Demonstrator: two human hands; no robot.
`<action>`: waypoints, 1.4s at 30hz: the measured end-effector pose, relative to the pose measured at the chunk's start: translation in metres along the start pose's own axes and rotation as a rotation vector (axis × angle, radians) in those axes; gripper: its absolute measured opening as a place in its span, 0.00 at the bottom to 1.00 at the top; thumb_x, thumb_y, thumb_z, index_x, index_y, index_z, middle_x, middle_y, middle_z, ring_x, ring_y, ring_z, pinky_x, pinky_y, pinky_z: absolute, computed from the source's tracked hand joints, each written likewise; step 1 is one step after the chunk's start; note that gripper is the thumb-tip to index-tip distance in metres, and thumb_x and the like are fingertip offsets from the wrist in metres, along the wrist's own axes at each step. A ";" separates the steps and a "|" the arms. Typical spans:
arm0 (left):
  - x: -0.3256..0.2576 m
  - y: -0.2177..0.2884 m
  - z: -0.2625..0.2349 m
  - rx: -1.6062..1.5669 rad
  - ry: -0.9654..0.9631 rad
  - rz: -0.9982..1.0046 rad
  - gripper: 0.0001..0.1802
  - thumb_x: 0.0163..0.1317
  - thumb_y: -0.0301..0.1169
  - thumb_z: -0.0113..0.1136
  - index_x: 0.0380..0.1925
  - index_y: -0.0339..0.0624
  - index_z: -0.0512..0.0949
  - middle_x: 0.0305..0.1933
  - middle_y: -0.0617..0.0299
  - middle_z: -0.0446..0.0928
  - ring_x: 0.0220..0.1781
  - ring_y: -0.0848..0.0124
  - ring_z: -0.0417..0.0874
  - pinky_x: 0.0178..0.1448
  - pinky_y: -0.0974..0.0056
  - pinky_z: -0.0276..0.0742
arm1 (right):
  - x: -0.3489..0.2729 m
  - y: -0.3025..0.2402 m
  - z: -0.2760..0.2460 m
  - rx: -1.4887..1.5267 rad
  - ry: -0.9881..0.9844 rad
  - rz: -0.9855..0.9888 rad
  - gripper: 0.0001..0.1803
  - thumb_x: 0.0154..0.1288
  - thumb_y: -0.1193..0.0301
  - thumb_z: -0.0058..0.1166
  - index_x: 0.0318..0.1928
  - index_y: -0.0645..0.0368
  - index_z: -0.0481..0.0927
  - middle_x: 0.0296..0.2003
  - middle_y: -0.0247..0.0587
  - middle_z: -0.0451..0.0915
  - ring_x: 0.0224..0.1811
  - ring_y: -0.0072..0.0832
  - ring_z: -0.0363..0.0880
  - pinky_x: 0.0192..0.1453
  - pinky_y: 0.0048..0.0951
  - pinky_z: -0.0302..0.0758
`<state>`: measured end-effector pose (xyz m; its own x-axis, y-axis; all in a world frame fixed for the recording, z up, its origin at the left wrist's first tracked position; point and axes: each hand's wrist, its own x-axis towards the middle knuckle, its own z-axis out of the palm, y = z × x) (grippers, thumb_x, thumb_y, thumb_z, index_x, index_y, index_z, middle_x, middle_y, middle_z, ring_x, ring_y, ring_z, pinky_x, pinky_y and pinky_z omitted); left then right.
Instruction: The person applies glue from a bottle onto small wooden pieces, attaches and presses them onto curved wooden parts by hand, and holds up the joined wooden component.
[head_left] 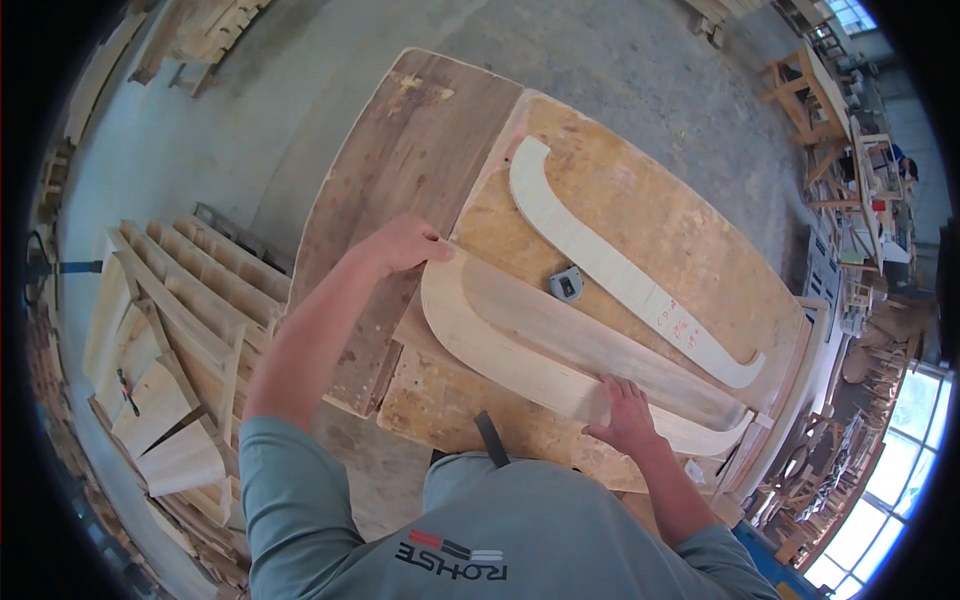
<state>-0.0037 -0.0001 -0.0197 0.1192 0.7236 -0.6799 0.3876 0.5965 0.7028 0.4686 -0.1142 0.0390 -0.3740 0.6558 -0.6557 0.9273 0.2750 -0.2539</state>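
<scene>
With left hand [405, 243] pinching the curved piece [545, 382] and right hand [628, 418] spread flat on it, alignment over the plank [560, 328] seems underway, calling next for steadiness

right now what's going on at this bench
Someone's left hand is at the left end of a curved wood piece lying on a board on the workbench; the right hand rests on it farther along. A tape measure sits between the board and a second curved piece.
</scene>
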 end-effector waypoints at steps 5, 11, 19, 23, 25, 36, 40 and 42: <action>0.017 -0.012 -0.013 0.059 -0.126 -0.034 0.21 0.69 0.43 0.62 0.36 0.31 0.85 0.31 0.61 0.82 0.33 0.72 0.83 0.42 0.65 0.81 | 0.001 0.002 0.006 0.031 0.021 -0.012 0.57 0.40 0.56 0.80 0.70 0.59 0.63 0.65 0.53 0.70 0.69 0.51 0.66 0.75 0.50 0.62; 0.014 -0.023 -0.025 -0.498 -0.236 -0.157 0.23 0.78 0.44 0.48 0.51 0.33 0.80 0.45 0.57 0.84 0.46 0.65 0.87 0.53 0.58 0.84 | 0.004 -0.004 0.003 0.054 -0.024 0.010 0.56 0.40 0.58 0.81 0.69 0.61 0.64 0.64 0.55 0.71 0.68 0.52 0.67 0.74 0.51 0.63; 0.000 -0.067 -0.001 -0.900 -0.042 -0.084 0.21 0.79 0.39 0.48 0.57 0.31 0.76 0.50 0.51 0.83 0.50 0.63 0.85 0.57 0.58 0.83 | 0.002 0.005 0.010 -0.018 -0.001 -0.025 0.56 0.44 0.55 0.79 0.70 0.62 0.62 0.61 0.59 0.70 0.65 0.55 0.67 0.69 0.53 0.65; -0.009 -0.081 0.008 -0.998 0.040 -0.142 0.19 0.79 0.34 0.48 0.60 0.31 0.75 0.56 0.52 0.82 0.54 0.64 0.84 0.59 0.59 0.81 | 0.003 0.001 0.007 -0.014 -0.035 0.024 0.57 0.41 0.57 0.80 0.70 0.60 0.62 0.66 0.54 0.69 0.69 0.53 0.65 0.74 0.51 0.63; -0.013 -0.082 0.013 -0.929 0.037 -0.115 0.19 0.79 0.33 0.47 0.61 0.31 0.75 0.55 0.53 0.82 0.54 0.65 0.84 0.60 0.59 0.81 | 0.004 0.001 0.008 -0.018 -0.044 0.026 0.58 0.41 0.57 0.81 0.70 0.60 0.61 0.66 0.54 0.69 0.69 0.53 0.65 0.73 0.51 0.63; -0.004 -0.070 0.013 -0.813 0.005 -0.041 0.19 0.79 0.33 0.47 0.61 0.33 0.76 0.55 0.55 0.82 0.55 0.67 0.83 0.63 0.61 0.79 | 0.000 0.005 0.010 -0.038 -0.013 0.028 0.57 0.40 0.58 0.81 0.70 0.59 0.62 0.65 0.55 0.69 0.68 0.54 0.65 0.74 0.51 0.63; -0.012 -0.068 0.016 -1.022 0.093 -0.135 0.18 0.80 0.33 0.44 0.57 0.34 0.78 0.56 0.56 0.81 0.52 0.69 0.83 0.59 0.62 0.80 | 0.000 0.010 0.012 -0.009 0.016 -0.001 0.57 0.40 0.59 0.81 0.70 0.59 0.63 0.65 0.55 0.69 0.68 0.54 0.66 0.74 0.51 0.63; -0.017 -0.069 0.020 -1.039 0.118 -0.141 0.18 0.80 0.32 0.45 0.57 0.34 0.78 0.56 0.55 0.81 0.52 0.69 0.83 0.59 0.63 0.80 | 0.000 0.013 0.013 0.038 0.033 -0.043 0.56 0.42 0.57 0.80 0.70 0.61 0.64 0.62 0.59 0.70 0.66 0.57 0.67 0.72 0.55 0.63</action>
<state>-0.0137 -0.0603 -0.0607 0.0228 0.6201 -0.7842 -0.5888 0.6423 0.4908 0.4804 -0.1200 0.0263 -0.4133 0.6670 -0.6199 0.9099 0.2771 -0.3086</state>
